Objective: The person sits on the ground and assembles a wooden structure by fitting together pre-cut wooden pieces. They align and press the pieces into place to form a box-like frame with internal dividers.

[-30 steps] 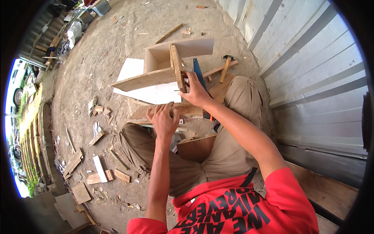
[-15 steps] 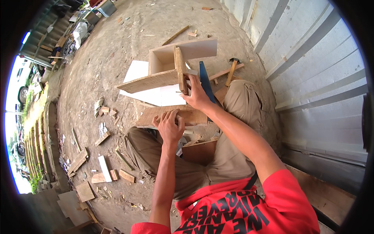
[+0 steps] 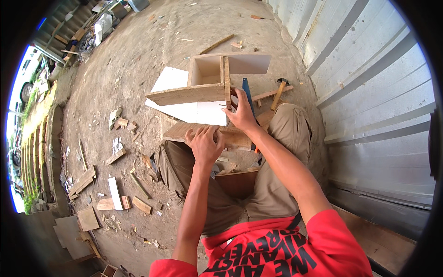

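A partly built wooden box [image 3: 184, 95], with open compartments and a long board along its near side, is in front of me. My right hand [image 3: 242, 113] pinches the near end of its upright divider board [image 3: 227, 78], thumb on one side and fingers on the other. By that thumb a thin nail [image 3: 222, 105] sticks out. My left hand [image 3: 205, 144] lies over a brown plank [image 3: 177, 132] across my lap, fingers curled on its upper edge. A white panel [image 3: 170, 79] shows beneath the box. Just right of the right hand is a saw's blue blade [image 3: 248, 92].
A hammer [image 3: 278, 94] lies beyond my right knee, by a wooden strip [image 3: 265, 93]. Wood offcuts [image 3: 83, 181] litter the ground on the left. A corrugated metal wall [image 3: 369, 92] rises on the right. Between my legs is a brown board [image 3: 236, 182].
The box has turned slightly in my right hand, and its divider now appears more edge-on. My left hand stays on the plank. The whole view has shifted a little.
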### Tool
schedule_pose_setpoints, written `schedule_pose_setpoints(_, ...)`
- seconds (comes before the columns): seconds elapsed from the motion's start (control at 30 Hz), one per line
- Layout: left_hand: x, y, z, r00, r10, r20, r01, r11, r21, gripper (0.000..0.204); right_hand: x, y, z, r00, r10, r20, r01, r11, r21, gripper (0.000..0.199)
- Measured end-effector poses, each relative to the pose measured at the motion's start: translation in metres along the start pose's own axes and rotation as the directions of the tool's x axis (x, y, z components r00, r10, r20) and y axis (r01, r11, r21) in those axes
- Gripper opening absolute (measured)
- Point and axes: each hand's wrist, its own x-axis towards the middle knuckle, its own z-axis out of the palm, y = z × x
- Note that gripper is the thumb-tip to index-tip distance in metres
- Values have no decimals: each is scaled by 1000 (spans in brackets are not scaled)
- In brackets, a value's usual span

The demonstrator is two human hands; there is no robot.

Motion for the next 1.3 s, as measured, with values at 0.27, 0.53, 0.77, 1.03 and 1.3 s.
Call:
schedule_pose_setpoints(0.27, 4, 1, 1, 999, -42, -15, 41, 999, -25, 23, -5, 1, 0, 999, 19, 33, -20, 999, 34, 82)
schedule_pose_setpoints(0.53, 3, -1, 1, 998, -63, 32, 64, 997, -49, 23, 4, 12, -2, 990, 45, 131, -84, 946, 314, 70)
schedule_pose_setpoints(0.77, 3, -1, 1, 998, -55, 42, 57, 997, -49, 22, 23, 8, -16, 938, 281, 203, -344, 690, 637, 43)
schedule_pose_setpoints(1.03, 0, -5, 4, 999, -39, -8, 39, 997, -65, 21, 52, -11, -6, 875, 480, 65, -464, 794, 392, 39)
schedule_pose_setpoints(1.3, -1, -9, 7, 999, -39, -14, 38, 998, -54, 21, 65, -21, 2, 765, 643, 48, -604, 688, 402, 36)
